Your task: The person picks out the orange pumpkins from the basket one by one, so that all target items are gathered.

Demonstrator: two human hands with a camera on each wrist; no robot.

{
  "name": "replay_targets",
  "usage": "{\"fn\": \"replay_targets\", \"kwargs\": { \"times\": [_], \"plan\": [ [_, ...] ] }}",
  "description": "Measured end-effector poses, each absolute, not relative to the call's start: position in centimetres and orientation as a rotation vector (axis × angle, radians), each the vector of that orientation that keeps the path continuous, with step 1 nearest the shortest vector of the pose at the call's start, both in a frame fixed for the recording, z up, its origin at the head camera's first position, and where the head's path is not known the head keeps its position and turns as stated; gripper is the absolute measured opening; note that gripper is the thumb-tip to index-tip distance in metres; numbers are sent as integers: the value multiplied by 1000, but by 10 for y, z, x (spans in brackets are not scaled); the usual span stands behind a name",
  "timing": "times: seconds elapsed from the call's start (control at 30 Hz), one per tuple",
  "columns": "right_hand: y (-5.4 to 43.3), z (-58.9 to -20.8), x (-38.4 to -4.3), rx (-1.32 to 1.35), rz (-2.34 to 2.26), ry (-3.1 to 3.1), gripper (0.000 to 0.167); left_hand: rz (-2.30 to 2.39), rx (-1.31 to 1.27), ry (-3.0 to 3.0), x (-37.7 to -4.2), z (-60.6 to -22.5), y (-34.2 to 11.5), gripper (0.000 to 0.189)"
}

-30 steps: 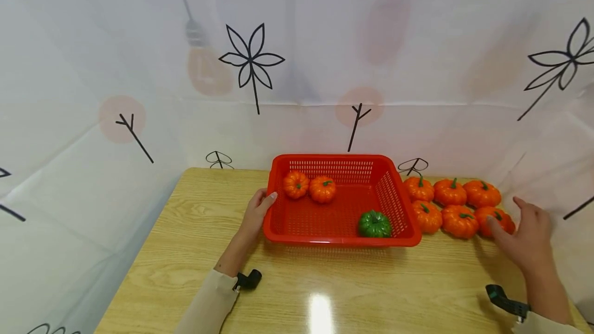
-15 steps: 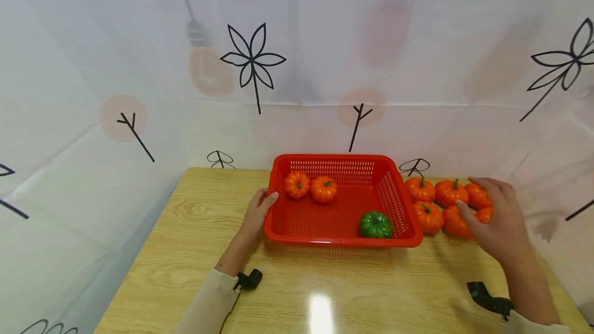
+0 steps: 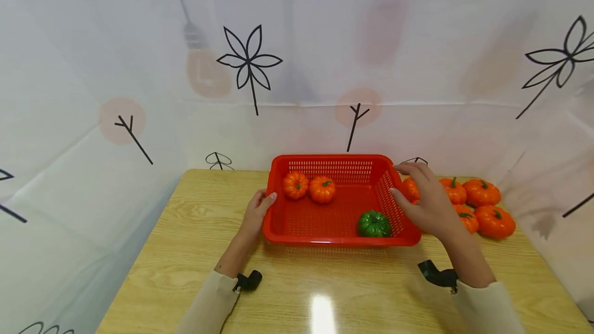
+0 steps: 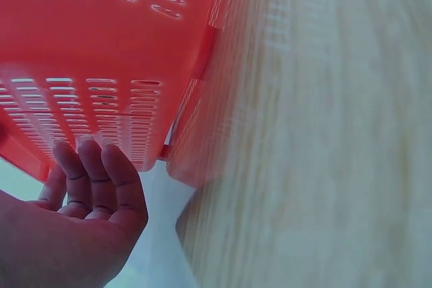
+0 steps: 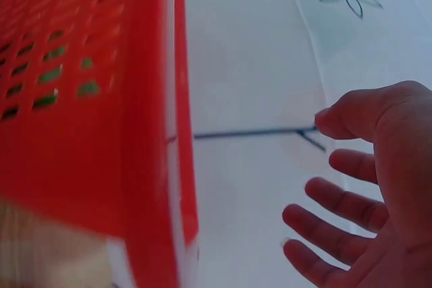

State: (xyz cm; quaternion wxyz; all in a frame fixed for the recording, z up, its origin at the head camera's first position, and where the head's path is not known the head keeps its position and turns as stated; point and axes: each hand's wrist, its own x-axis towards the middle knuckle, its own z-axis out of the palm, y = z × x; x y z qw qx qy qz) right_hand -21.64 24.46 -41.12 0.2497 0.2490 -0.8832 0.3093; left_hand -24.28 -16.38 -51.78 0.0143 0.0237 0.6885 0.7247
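A red plastic basket (image 3: 343, 241) with slotted walls stands on the table. My left hand (image 3: 256, 215) holds its left rim, thumb over the top; in the left wrist view the fingers (image 4: 101, 180) bend against the slotted outer wall. Inside are two small orange pumpkins, one at the left (image 3: 295, 185) and one beside it (image 3: 322, 189), and a green pumpkin (image 3: 374, 224) at the front right. Over the basket's right rim hangs my right hand (image 3: 429, 202), fingers spread and holding nothing, as the right wrist view (image 5: 364, 187) also shows.
Right of the basket, several larger orange pumpkins (image 3: 495, 221) sit in two rows, some partly hidden by my right hand. A patterned white cloth (image 3: 297, 128) hangs behind the wooden table (image 3: 209, 195). Small black cameras are strapped to both wrists.
My right hand has swept left from the far right end of the orange pumpkins, passing over them, to the basket's right rim. The left hand and the basket have stayed put.
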Motion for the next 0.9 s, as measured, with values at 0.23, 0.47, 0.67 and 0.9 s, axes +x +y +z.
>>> {"fn": "replay_targets", "kwargs": {
  "times": [0.23,0.47,0.67,0.9],
  "plan": [
    [205,-406,-236,842,851,-2491,49,2265,64,2143,-244,-517,-165,49],
    [174,-409,-255,910,822,-2681,51,2258,77,2142,-245,-519,-164,51],
    [154,-412,-272,996,840,-2745,49,2257,61,2144,-246,-520,-165,52],
    [142,-408,-287,1039,883,-2785,45,2252,68,2146,-245,-518,-164,52]
  ]
}}
